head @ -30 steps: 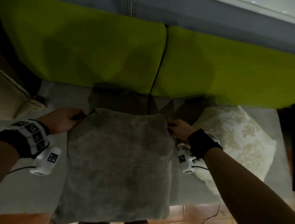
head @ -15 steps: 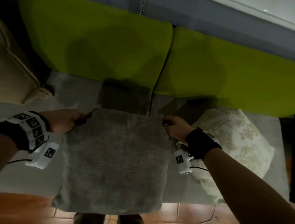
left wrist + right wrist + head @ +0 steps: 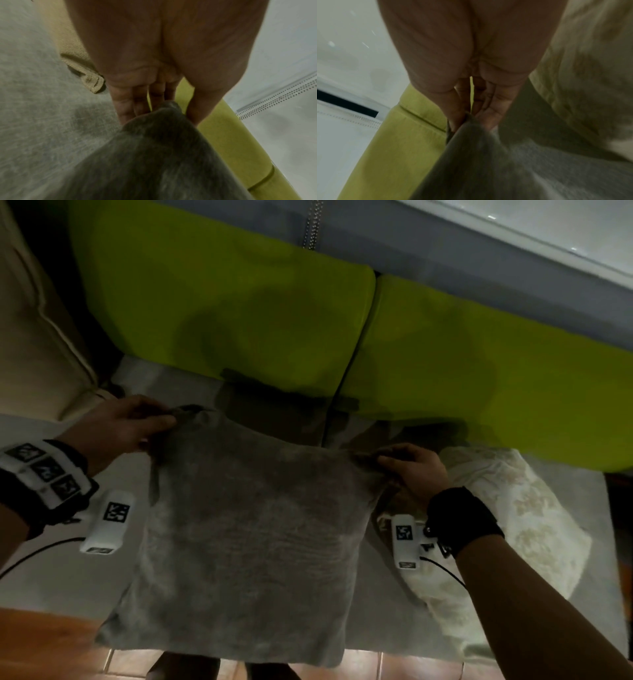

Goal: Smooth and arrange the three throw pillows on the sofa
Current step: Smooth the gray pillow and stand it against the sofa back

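Note:
A grey plush pillow (image 3: 253,535) hangs in front of the sofa, held up by its two top corners. My left hand (image 3: 120,429) pinches the top left corner (image 3: 169,108). My right hand (image 3: 411,470) pinches the top right corner (image 3: 467,121). A cream patterned pillow (image 3: 524,525) lies on the grey seat (image 3: 51,570) to the right, partly behind my right arm. A beige pillow (image 3: 30,313) leans at the far left. The grey pillow's lower edge reaches past the seat's front edge.
Two lime-green back cushions (image 3: 239,302) stand along the sofa's back, with a seam between them. A white wall surface (image 3: 548,231) is behind. Reddish-brown floor tiles (image 3: 44,642) show below the seat's front edge.
The grey pillow has been lifted off the seat by its top corners and now hangs lower over the front edge. Both hands rose with it.

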Motion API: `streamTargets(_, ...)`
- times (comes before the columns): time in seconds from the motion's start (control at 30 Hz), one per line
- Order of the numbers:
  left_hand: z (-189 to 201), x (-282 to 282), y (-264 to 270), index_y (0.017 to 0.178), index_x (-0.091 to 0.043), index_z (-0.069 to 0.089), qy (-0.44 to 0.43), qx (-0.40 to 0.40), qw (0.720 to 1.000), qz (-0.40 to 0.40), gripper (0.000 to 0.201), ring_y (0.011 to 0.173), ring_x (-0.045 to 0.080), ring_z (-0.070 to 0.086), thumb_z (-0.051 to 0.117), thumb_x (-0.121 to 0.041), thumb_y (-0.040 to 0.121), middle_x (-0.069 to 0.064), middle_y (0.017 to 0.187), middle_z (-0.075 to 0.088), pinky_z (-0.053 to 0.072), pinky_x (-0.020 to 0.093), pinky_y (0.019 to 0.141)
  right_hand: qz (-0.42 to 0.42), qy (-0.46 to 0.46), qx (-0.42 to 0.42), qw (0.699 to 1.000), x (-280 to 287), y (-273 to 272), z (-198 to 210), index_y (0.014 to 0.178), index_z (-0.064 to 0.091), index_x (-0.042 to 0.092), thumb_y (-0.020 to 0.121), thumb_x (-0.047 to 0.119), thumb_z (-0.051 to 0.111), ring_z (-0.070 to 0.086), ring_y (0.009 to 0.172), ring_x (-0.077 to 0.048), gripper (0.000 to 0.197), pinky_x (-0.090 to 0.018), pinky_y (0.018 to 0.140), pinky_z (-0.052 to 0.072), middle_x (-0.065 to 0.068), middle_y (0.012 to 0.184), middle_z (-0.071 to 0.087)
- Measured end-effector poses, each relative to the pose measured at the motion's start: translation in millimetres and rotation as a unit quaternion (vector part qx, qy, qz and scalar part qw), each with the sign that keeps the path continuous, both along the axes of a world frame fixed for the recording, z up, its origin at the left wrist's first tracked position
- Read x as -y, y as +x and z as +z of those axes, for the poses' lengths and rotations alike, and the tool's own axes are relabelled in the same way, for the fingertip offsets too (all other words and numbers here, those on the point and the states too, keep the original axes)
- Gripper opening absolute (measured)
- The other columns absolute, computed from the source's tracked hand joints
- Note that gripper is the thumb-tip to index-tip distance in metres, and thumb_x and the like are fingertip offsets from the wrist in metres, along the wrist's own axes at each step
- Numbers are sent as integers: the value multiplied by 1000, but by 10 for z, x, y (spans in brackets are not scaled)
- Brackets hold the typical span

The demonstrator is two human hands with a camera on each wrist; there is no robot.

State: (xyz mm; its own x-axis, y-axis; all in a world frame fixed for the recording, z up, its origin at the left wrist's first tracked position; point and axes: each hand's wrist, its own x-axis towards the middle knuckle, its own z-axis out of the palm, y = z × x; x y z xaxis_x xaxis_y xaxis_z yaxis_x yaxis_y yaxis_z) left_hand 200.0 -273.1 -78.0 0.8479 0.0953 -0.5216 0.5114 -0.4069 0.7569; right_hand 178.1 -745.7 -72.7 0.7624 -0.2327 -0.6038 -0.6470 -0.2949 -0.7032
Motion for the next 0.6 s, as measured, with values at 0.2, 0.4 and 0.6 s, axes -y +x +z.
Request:
streamTargets(0.2,201,56,61,80,-28,68,19,23,999,42,22,85,26,62,66,-10,91,4,87,65,55,41,78,-109,185,-78,974,18,0,-11,101,68,16,102,31,57,71,70,-17,18,-34,62,58,-5,84,76)
streamTargets(0.4,415,282,121,84,-17,68,10,-26,999,22,19,93,31,63,59,-22,99,15,97,66,53,44,87,49,-23,-15,998,116,129,-21,99,72,8,90,13,75,73,84,-28,10,-33,71,63,-16,96,74)
streamTargets(0.6,579,322,151,97,-25,69,226,-96,943,-226,25,84,13,59,57,-48,95,-9,93,65,42,24,76,131,-49,-44,989,8,322,19,111,68,14,94,19,73,71,79,-22,19,-35,74,62,-8,90,72)
